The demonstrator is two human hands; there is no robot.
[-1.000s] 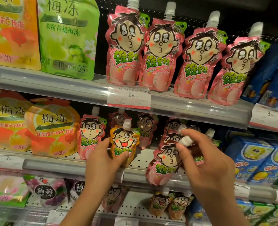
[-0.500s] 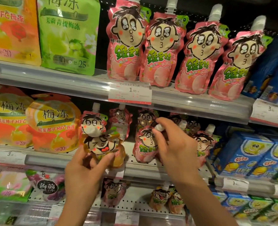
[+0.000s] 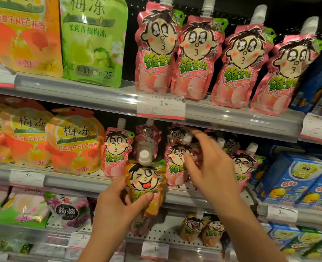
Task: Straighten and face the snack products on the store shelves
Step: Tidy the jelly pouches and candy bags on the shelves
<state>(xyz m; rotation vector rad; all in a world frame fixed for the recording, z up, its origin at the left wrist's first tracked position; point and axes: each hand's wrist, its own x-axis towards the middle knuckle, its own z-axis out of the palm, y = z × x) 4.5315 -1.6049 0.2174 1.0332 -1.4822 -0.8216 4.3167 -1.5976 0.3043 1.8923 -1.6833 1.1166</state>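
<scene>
My left hand [image 3: 116,205] grips an orange spouted pouch [image 3: 146,183] with a winking cartoon face. It holds the pouch upright in front of the middle shelf's edge [image 3: 77,183]. My right hand [image 3: 208,167] reaches into that shelf with fingers spread. Its thumb touches a pink spouted pouch [image 3: 175,163] that stands facing out. More pink pouches stand on this shelf, one to the left [image 3: 116,150] and one to the right [image 3: 243,167], with others behind. A row of larger-looking pink pouches [image 3: 196,57] faces out on the upper shelf.
Orange jelly bags [image 3: 75,142] fill the middle shelf's left and a green bag [image 3: 94,40] stands above. Blue cartons [image 3: 298,178] are stacked at right. A price tag [image 3: 161,106] hangs on the upper rail. Small orange pouches [image 3: 201,229] sit on the lower shelf.
The orange pouch in my left hand has turned from tilted to upright. My right hand has let go of the pink pouch's cap and spread its fingers; that pouch now stands upright.
</scene>
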